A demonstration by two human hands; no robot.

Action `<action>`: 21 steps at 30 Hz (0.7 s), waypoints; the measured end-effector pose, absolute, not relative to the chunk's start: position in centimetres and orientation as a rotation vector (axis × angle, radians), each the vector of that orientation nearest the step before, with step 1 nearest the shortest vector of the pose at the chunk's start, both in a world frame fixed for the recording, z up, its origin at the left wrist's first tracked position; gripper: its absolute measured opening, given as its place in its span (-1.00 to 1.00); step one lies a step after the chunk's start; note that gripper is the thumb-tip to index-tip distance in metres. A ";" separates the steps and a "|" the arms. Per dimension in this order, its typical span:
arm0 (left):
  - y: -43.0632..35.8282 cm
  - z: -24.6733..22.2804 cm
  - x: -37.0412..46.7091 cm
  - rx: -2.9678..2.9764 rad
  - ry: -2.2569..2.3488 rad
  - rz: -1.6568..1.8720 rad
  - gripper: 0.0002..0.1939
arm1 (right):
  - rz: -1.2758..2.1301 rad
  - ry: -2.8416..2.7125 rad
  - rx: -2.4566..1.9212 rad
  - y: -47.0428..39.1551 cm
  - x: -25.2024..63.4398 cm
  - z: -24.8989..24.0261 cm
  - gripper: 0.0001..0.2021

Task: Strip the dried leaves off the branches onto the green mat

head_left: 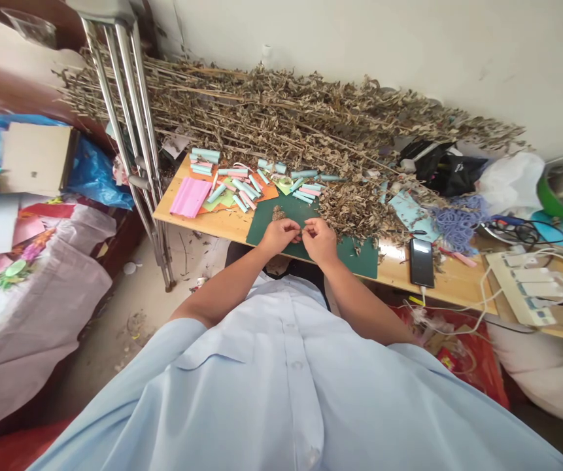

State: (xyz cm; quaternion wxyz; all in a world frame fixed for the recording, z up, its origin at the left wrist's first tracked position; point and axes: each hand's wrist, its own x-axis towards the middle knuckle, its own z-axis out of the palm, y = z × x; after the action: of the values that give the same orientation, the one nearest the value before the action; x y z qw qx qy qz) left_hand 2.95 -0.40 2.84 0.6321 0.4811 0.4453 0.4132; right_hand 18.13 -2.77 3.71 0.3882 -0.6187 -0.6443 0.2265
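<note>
Over the front edge of a dark green mat (pixel 354 257), my left hand (pixel 280 236) and my right hand (pixel 319 239) meet with fingertips pinched together. Between them is something small and brownish, too small to name. A small clump of dried plant matter (pixel 278 213) lies on the mat just beyond my left hand. To the right of my right hand, a heap of dry leaves (pixel 354 209) covers part of the mat. Blue and pink paper rolls (pixel 244 191) lie beyond the hands to the left, beside a pink paper stack (pixel 190 197).
Long dried stalks (pixel 286 111) lie along the wall. Metal crutches (pixel 129 118) stand at the table's left end. On the right are a phone (pixel 421 261) with a cable, a power strip (pixel 521 288), purple yarn (pixel 458 219) and a black bag (pixel 458 171).
</note>
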 end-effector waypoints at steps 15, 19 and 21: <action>0.0 2.5 2.4 1.116 0.882 0.966 -0.81 | 1.099 -1.259 -1.458 -1.7 19.0 2.6 -0.70; 0.1 2.4 2.3 1.070 0.842 0.922 -0.70 | 1.077 -1.170 -1.488 -1.5 19.0 2.2 -0.70; 0.1 2.5 2.3 1.074 0.859 0.898 -0.69 | 1.040 -1.278 -1.480 -1.7 18.9 2.4 -0.71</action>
State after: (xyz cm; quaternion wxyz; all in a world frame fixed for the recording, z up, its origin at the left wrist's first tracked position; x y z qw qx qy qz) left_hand 2.33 0.12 2.49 0.6812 0.4788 0.3827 0.4003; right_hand 18.91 -1.70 2.41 0.4471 -0.5978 -0.5161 0.4199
